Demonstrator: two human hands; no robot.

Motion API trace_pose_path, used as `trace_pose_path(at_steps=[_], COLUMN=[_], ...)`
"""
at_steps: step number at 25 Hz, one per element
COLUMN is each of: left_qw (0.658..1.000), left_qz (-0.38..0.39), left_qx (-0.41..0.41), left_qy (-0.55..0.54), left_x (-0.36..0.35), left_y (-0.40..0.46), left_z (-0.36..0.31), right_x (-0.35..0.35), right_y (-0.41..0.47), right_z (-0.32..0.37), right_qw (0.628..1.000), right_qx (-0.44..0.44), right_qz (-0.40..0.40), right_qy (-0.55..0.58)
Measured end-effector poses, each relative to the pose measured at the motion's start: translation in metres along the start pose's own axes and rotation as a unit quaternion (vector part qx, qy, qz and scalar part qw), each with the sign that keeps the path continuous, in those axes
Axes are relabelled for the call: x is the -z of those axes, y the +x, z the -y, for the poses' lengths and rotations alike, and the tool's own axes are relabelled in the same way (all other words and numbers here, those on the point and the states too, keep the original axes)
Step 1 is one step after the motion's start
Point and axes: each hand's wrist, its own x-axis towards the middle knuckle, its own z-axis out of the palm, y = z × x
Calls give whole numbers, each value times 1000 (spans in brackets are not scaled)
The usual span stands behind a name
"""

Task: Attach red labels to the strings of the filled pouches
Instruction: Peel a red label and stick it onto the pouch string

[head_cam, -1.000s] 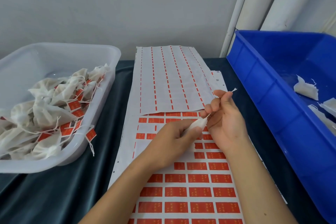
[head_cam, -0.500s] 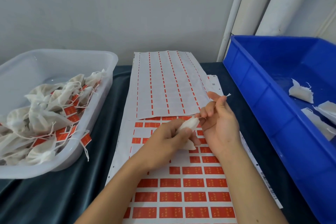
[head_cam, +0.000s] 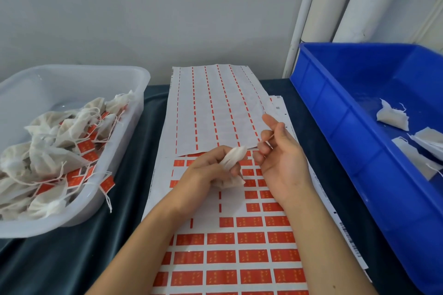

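Observation:
My left hand (head_cam: 206, 172) grips a small white filled pouch (head_cam: 232, 159) over the sheet of red labels (head_cam: 237, 239). My right hand (head_cam: 280, 153) is just right of it, palm turned toward me, with the pouch's thin string (head_cam: 267, 139) pinched between thumb and fingers. The index finger points up. No label is on this string. Both hands hover above the upper rows of the label sheet, where several labels are gone.
A translucent white tub (head_cam: 134, 84) at left holds several pouches with red labels on their strings. A blue bin (head_cam: 318, 108) at right holds several unlabelled pouches (head_cam: 393, 118). An emptied label sheet (head_cam: 215, 108) lies behind the hands on dark cloth (head_cam: 72, 258).
My right hand has turned palm-up and drawn the string rightward. My left hand has pulled the pouch lower and closer to me. The view has tilted down slightly.

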Motion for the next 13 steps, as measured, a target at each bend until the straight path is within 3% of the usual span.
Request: trace_pose_path(at_steps=[2,4,6,9,13], left_qw=[995,990,994,994,993], left_qz=[78,65,1,3,-5], left_qx=[60,115,52,-6,-23], left_qy=[19,56,94,109,115], left_x=[-3,2,2,1,-7], left_y=[1,4,5,-6,1], left_z=[-1,7,16,29,23], right_x=[2,3,4,4,3], right_y=[-2,-4,-6,-6,-7], right_z=[1,4,6,7,6], right_qw=[1000,998,995,992,995], right_qx=[3,10,17,33,34], right_qz=[8,10,20,27,17], right_qy=[26,58,100,118,89])
